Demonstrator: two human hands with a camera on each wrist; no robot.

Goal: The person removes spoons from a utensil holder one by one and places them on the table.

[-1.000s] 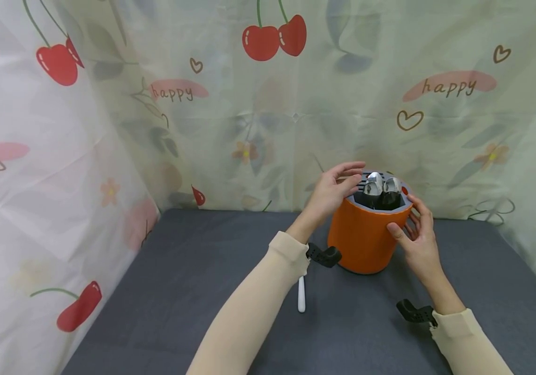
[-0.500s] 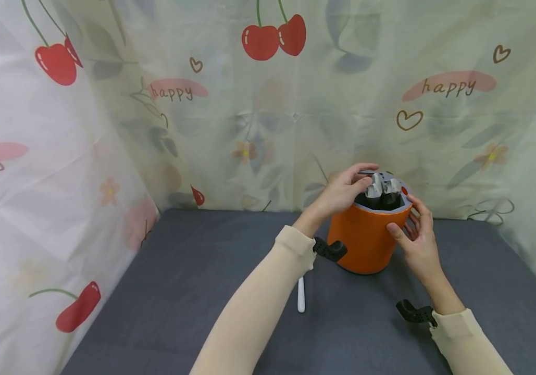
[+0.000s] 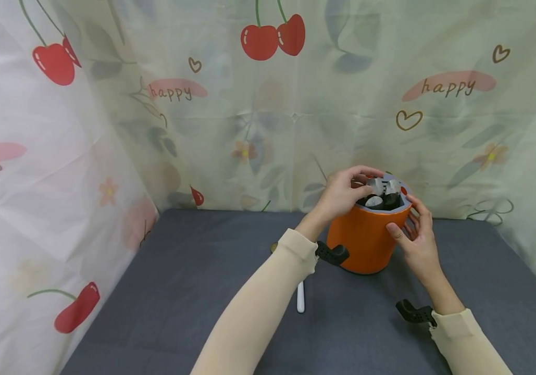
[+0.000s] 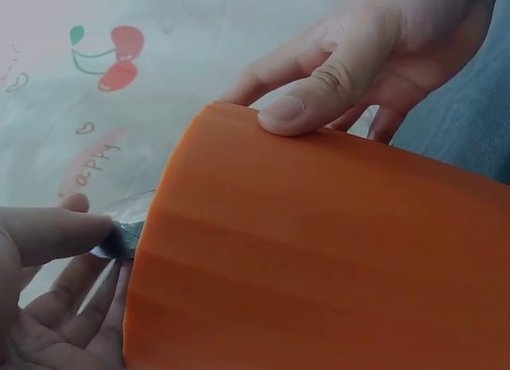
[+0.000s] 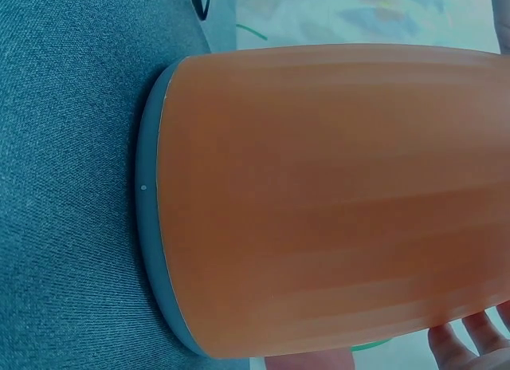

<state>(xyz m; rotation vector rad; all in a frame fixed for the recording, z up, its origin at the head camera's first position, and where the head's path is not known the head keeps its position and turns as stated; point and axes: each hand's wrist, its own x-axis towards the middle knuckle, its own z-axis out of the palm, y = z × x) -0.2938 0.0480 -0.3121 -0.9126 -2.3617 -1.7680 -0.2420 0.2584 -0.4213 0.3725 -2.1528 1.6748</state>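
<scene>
An orange utensil holder [image 3: 363,239] with a pale grey top stands upright on the table, right of centre in the head view. Several silver-and-black utensil ends [image 3: 391,195] show in its opening; their exact kind is unclear. At the top left, my left hand [image 3: 343,192] pinches one silver-ended utensil [image 4: 121,236], whose lower part is hidden inside the holder. My right hand [image 3: 420,245] grips the holder's right side near the rim, its thumb [image 4: 299,111] on the orange wall.
On the dark grey table [image 3: 216,260] lies a white handle [image 3: 301,297], partly behind my left forearm. A small brass-coloured end [image 3: 274,247] peeks out beside that sleeve. Patterned cloth [image 3: 277,130] hangs behind and at the left.
My left hand has moved right, from the holder's rim onto a silver-ended utensil, which has tilted. My right hand and the holder have stayed in place.
</scene>
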